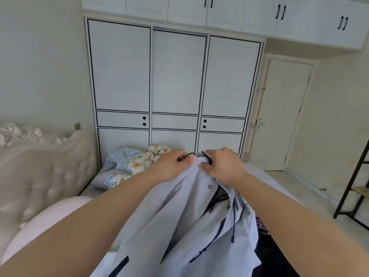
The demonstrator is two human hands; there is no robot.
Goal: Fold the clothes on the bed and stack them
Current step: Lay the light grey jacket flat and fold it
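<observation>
Jacket up by the collar, both hands on it.
Your left hand (171, 164) and right hand (221, 166) pinch the jacket (179, 226) at its top, close together; its length hangs toward you over the bed (267, 176). Thin, smooth grey fabric with snaps, zip and dark drawcords, so it'll slump when lowered.

Two hands, left (171, 164) and right (221, 164); one pale grey jacket (179, 226) over the bed (257, 168); one floral quilt (137, 162) at its far edge; one pink pillow (50, 216); one wardrobe (175, 76); one door (283, 116)
</observation>
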